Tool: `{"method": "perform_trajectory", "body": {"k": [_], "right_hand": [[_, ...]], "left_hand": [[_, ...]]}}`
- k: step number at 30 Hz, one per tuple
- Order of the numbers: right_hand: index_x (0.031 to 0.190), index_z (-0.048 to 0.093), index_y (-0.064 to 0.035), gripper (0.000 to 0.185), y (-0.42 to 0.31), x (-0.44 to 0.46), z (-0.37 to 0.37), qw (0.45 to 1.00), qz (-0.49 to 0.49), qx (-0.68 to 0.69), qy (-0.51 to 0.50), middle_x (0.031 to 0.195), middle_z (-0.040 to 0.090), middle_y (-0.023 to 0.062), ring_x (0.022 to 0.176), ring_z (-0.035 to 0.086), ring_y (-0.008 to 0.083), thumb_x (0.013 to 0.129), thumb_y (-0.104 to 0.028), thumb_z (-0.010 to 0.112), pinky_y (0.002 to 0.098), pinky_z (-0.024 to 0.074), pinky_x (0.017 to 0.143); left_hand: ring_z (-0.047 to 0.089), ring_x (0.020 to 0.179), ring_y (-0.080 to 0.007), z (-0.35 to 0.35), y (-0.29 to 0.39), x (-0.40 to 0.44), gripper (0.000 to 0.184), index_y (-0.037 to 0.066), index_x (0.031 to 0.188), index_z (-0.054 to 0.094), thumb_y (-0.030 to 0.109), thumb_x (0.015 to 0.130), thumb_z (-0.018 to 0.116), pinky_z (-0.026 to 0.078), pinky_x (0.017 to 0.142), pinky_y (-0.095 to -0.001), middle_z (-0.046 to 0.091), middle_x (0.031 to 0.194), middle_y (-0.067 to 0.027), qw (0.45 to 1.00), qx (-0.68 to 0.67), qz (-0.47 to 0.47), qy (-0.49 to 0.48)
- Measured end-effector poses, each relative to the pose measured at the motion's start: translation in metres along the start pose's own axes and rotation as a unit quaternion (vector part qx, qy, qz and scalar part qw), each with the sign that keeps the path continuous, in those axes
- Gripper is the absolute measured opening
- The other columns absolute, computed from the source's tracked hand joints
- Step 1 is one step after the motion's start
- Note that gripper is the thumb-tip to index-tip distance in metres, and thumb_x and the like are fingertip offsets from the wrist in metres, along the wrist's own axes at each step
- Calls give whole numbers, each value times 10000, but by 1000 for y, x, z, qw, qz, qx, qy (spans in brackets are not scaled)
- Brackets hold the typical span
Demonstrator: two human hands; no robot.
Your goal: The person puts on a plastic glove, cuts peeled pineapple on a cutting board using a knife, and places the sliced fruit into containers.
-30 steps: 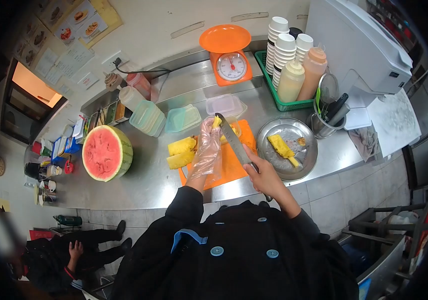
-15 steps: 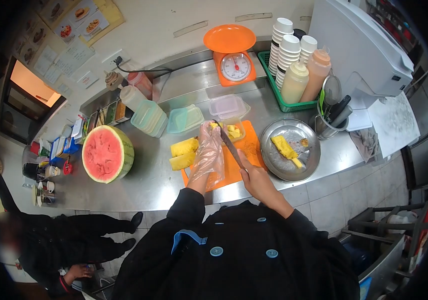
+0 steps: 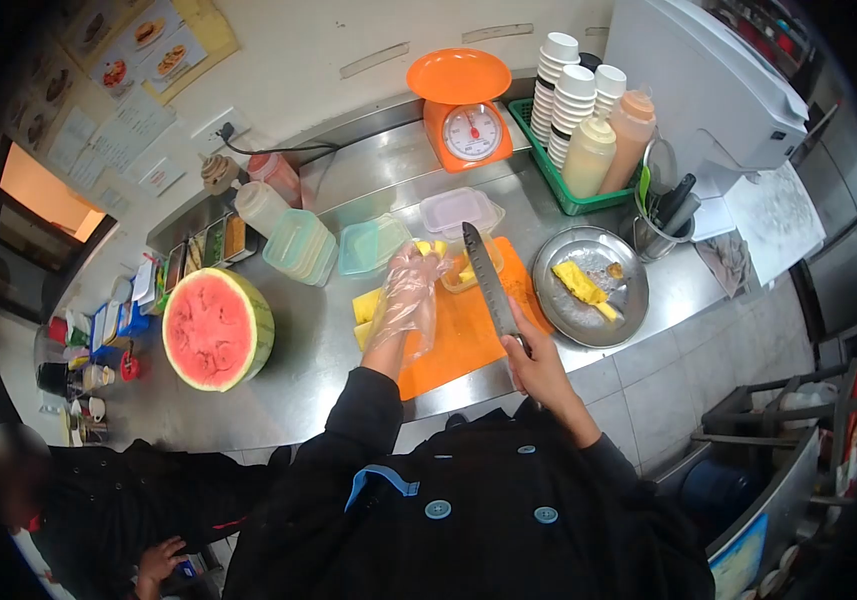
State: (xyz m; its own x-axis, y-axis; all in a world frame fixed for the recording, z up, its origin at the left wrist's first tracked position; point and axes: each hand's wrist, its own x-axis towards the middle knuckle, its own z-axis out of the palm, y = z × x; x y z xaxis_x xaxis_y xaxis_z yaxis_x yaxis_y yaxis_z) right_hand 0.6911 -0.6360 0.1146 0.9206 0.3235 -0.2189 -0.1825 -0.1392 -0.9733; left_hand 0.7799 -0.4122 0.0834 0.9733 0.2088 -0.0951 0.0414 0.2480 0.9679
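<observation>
Operator attire: black garment [image 3: 483, 548], gloved left hand [image 3: 414, 280].
The garment had long black sleeves [image 3: 356, 412], round blue buttons [image 3: 437, 510] and a curved blue strip [image 3: 388, 477] at the left front; the glove [image 3: 415, 318] was loose, transparent and wrinkled.

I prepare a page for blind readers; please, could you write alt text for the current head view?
A person holds a knife over an orange board with the right grip; the gloved left grip has pineapple pieces at its fingertips, near a tub. A cut watermelon sits left, a metal plate right, a scale behind.
</observation>
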Motion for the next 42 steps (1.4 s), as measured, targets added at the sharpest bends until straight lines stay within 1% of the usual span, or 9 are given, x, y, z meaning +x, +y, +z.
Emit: {"method": "perform_trajectory", "body": {"k": [4,7,9,15,19,24,27,40,42], "right_hand": [[1501,317,-187,603,8,-6,-7,999,-6,-48,14,574,482,43,476,471,95,949,-107,546,279,425,492],[1511,297,-204,603,14,2,-15,991,-83,-102,10,593,391,-34,406,365,54,965,-90,525,232,334,384],[1479,351,-172,601,4,6,-25,986,-53,-157,5,682,589,205,585,577,279,924,-102,570,371,478,647],[1461,382,-170,603,-2,16,-55,953,-191,-235,19,847,640,262,754,632,419,901,-92,592,424,492,689],[1458,389,-176,609,3,23,-71,953,-205,-224,5,887,647,252,780,635,418,893,-82,597,439,496,702],[1457,399,-193,639,9,20,-85,937,-242,-251,14,866,646,224,769,642,394,869,-66,616,440,501,693],[1450,415,-211,644,14,16,-87,921,-289,-259,39,790,611,171,704,629,355,860,-64,627,421,501,638],[1391,509,-228,549,31,-10,-95,908,-251,-333,37,726,511,105,613,571,266,877,-82,637,390,482,567],[1428,457,-235,602,41,-12,-97,916,-261,-303,30,721,522,118,618,572,272,873,-82,633,387,485,581]], "left_hand": [[609,938,-166,2,20,-2,202,31,1045,591,29,848,636,470,871,-296,609,952,-46,997,46,-9,-53],[616,939,-166,10,31,-4,209,35,1032,596,45,837,671,476,867,-290,612,965,-48,993,85,-55,-58],[627,939,-166,17,36,-9,239,41,1041,594,78,832,705,483,856,-283,622,966,-51,992,-65,-99,-40],[621,905,-163,22,9,1,265,22,1100,578,96,870,686,511,776,-273,616,951,-59,981,-153,-114,-9],[605,1014,-197,57,34,-18,316,-3,1160,541,79,881,664,519,858,-293,577,1043,-83,965,-183,-170,74],[557,1167,-295,65,18,-23,502,-61,1353,373,83,927,595,460,1037,-324,503,1204,-134,966,-215,-141,19],[543,1190,-328,68,15,-26,375,-38,1292,445,43,943,555,466,1058,-350,474,1273,-141,941,-301,-151,-26],[604,1079,-218,98,8,-50,306,12,1188,554,138,922,641,514,928,-326,589,1154,-114,956,-232,-177,12],[618,1024,-189,96,19,-71,282,61,1174,575,129,912,654,511,905,-314,615,1075,-84,976,-101,-177,73]]}}
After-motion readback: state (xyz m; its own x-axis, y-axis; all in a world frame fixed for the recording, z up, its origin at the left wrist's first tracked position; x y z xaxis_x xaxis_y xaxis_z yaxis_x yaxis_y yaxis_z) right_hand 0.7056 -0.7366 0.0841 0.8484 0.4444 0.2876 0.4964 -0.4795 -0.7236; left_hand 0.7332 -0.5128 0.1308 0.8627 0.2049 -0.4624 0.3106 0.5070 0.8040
